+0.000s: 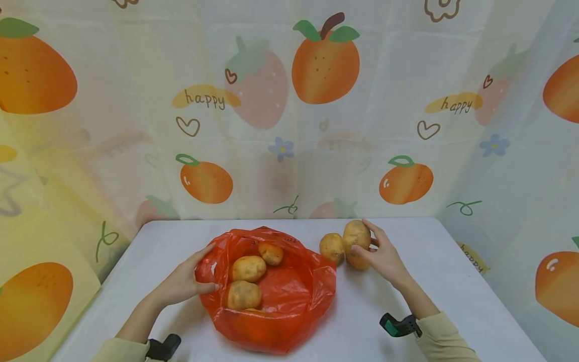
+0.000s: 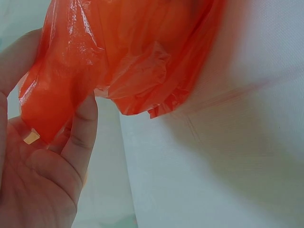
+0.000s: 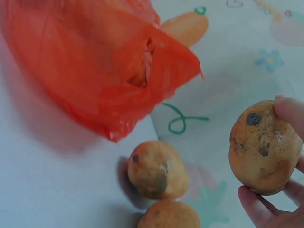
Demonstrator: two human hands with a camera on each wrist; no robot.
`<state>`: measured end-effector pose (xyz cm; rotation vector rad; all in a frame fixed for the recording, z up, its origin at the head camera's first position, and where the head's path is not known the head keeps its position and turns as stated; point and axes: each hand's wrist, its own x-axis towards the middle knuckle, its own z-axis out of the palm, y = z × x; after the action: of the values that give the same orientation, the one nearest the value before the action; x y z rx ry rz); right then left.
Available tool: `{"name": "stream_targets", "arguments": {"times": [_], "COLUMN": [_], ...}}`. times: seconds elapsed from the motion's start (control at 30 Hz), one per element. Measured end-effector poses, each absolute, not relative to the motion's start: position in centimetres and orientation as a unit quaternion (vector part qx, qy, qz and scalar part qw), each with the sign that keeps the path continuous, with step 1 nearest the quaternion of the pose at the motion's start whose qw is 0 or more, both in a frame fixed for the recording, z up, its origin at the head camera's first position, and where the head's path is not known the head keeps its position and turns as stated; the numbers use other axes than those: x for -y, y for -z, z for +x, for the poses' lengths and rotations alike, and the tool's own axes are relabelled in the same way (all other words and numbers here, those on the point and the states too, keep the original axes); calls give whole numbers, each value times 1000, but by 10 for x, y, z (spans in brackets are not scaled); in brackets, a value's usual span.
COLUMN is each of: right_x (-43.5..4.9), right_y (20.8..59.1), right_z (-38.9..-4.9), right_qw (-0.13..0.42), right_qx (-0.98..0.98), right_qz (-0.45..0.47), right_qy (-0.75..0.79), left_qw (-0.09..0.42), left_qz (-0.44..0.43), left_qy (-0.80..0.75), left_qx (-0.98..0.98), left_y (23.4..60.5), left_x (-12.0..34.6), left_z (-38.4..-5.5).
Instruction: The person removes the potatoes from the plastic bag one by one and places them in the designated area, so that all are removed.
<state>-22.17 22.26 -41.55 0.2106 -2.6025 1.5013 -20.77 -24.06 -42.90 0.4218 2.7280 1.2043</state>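
Evidently the right hand [image 1: 382, 254] has a firm grip: thumb and fingertips pinch a potato [image 1: 356, 236] at opposite edges, a hold that probably suits its rounded shape and leaves much of the skin uncovered. The wrist view on that side puts it at the right of the frame, with a gap between it and two other potatoes, the first loose potato [image 3: 158, 170] and the second loose potato [image 3: 169, 216], at the bottom centre. Those two lie close together on the bench [image 1: 452, 271], right of centre in the head view, perhaps set there for easy reach. That forearm slants in from the lower right, its sleeve [image 1: 445, 339] ending behind a black wrist device [image 1: 400, 326]. From the lower left comes the left hand [image 1: 183, 281], its thumb toward the viewer and fingers farther back, pinching the side of a red plastic bag [image 1: 258, 332], presumably because such limp film would sag without support. Centrally placed, the bag gapes upward, showing an upper potato [image 1: 271, 253], a middle potato [image 1: 249, 269] and a lower potato [image 1: 244, 295] along its left half.
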Motion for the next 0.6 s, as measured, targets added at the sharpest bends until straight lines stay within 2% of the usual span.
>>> {"name": "stream_targets", "arguments": {"times": [0.6], "right_x": [-261], "right_y": [430], "right_z": [-231], "right_qw": [51], "right_qx": [884], "right_qz": [12], "right_qy": [-465], "left_qw": [64], "left_qz": [136], "left_qy": [-403], "left_qx": [-903], "left_y": [432], "left_x": [241], "left_z": [-208]}}
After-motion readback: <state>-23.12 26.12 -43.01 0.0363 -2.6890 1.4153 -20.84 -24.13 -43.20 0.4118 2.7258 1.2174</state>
